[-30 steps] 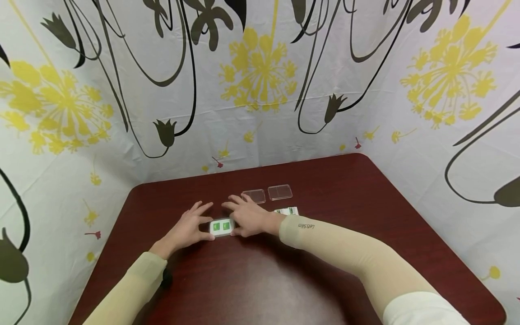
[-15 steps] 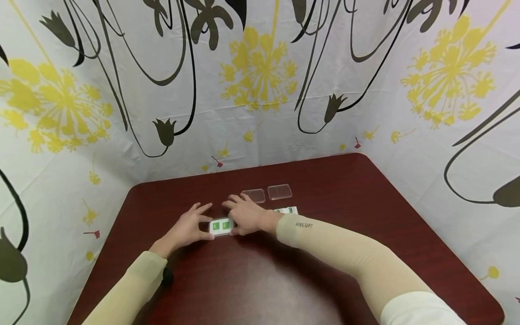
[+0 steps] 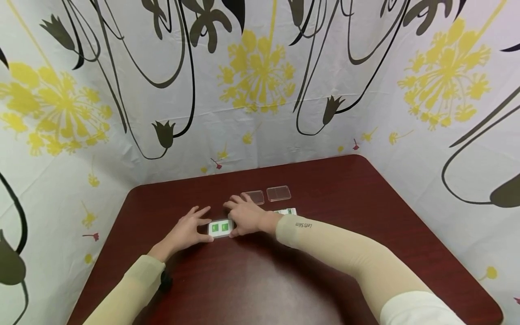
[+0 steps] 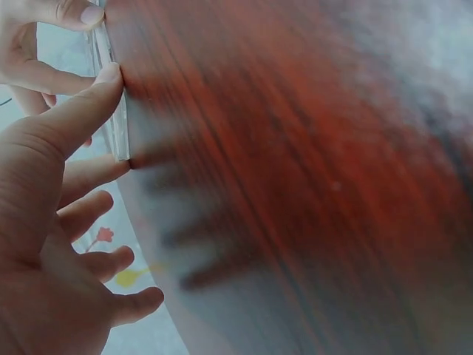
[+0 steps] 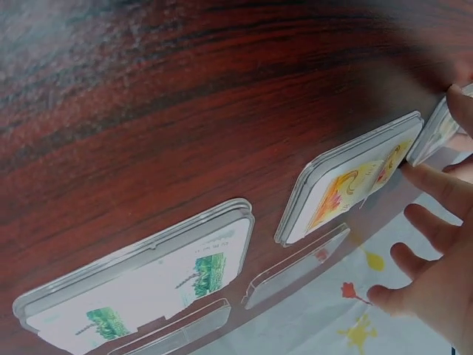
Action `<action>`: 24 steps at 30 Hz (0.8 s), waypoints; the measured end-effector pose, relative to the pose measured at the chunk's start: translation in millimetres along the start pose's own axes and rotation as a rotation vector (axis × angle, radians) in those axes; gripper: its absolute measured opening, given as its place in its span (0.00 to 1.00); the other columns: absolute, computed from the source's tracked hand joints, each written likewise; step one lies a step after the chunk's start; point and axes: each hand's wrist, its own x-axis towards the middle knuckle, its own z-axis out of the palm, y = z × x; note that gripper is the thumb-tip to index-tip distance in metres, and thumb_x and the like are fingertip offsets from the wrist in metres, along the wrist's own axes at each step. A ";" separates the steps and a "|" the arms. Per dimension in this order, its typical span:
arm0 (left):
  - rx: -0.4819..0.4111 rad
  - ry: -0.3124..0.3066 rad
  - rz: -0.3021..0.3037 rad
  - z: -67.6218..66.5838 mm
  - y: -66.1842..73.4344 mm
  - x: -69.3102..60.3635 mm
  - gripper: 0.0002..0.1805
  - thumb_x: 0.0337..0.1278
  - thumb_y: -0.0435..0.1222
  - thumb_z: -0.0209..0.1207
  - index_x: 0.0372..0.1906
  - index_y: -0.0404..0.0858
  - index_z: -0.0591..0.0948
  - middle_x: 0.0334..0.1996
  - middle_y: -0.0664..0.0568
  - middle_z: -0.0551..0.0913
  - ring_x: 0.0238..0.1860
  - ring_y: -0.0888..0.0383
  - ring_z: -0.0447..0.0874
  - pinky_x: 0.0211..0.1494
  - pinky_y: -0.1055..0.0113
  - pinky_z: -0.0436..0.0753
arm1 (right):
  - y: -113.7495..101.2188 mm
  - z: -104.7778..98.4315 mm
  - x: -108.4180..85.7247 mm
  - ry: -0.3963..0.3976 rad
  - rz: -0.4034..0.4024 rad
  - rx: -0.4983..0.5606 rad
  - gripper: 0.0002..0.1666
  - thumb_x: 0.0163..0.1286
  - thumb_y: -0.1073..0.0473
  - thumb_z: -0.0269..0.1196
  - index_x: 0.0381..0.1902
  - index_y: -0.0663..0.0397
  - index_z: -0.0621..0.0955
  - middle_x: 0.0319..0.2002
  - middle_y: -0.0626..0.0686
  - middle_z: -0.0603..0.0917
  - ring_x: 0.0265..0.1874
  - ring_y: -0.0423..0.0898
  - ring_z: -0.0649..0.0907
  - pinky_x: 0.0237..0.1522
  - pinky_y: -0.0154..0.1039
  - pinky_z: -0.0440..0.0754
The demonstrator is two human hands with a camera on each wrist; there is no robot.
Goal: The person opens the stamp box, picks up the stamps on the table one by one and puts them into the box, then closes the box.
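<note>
A clear plastic card case with two green pictures lies on the table between my hands. My left hand pinches its left end between thumb and index finger, the other fingers spread. In the left wrist view, the left thumb presses the near edge of the case. My right hand pinches the right end; in the right wrist view the case shows only in part beside the right hand. Its far edge is partly hidden by fingers.
Two clear plastic lids lie behind the right hand on the dark red table. In the right wrist view stand a case with green pictures and one with orange pictures. A patterned cloth surrounds the table.
</note>
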 end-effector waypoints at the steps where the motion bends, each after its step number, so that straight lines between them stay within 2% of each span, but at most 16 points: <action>1: 0.000 0.003 0.000 0.4 -0.8 -0.8 0.39 0.49 0.53 0.75 0.64 0.38 0.81 0.78 0.50 0.59 0.78 0.37 0.45 0.65 0.26 0.56 | -0.5 0.1 0.1 -0.002 0.005 -0.002 0.28 0.57 0.24 0.66 0.40 0.36 0.89 0.72 0.46 0.69 0.73 0.54 0.61 0.69 0.65 0.58; 10: 0.029 0.023 0.028 2.5 -5.0 -2.2 0.39 0.49 0.54 0.74 0.64 0.38 0.80 0.78 0.52 0.60 0.78 0.37 0.47 0.67 0.28 0.56 | -2.0 0.9 -0.8 -0.009 0.040 0.026 0.30 0.57 0.23 0.66 0.46 0.33 0.89 0.72 0.46 0.68 0.72 0.52 0.62 0.69 0.67 0.55; 16: 0.060 0.003 0.045 1.0 -5.4 -0.5 0.41 0.49 0.56 0.73 0.65 0.37 0.80 0.78 0.46 0.59 0.77 0.35 0.47 0.66 0.27 0.56 | 0.1 1.8 -3.7 -0.003 0.063 0.063 0.38 0.56 0.22 0.65 0.56 0.36 0.86 0.72 0.48 0.68 0.72 0.52 0.63 0.69 0.67 0.56; 20: 0.070 0.006 0.051 -4.4 -3.3 0.4 0.44 0.48 0.59 0.73 0.66 0.36 0.79 0.77 0.42 0.58 0.77 0.35 0.47 0.67 0.27 0.54 | 3.2 3.5 -5.4 0.031 0.044 0.067 0.43 0.58 0.20 0.62 0.63 0.37 0.82 0.72 0.48 0.69 0.71 0.52 0.63 0.69 0.67 0.55; 24: 0.074 0.025 0.056 -7.9 -2.2 1.4 0.43 0.50 0.61 0.70 0.67 0.38 0.78 0.77 0.41 0.58 0.77 0.35 0.47 0.66 0.26 0.54 | 8.0 3.6 -8.6 0.076 0.009 0.067 0.42 0.60 0.20 0.60 0.65 0.34 0.80 0.71 0.49 0.69 0.71 0.52 0.63 0.69 0.67 0.54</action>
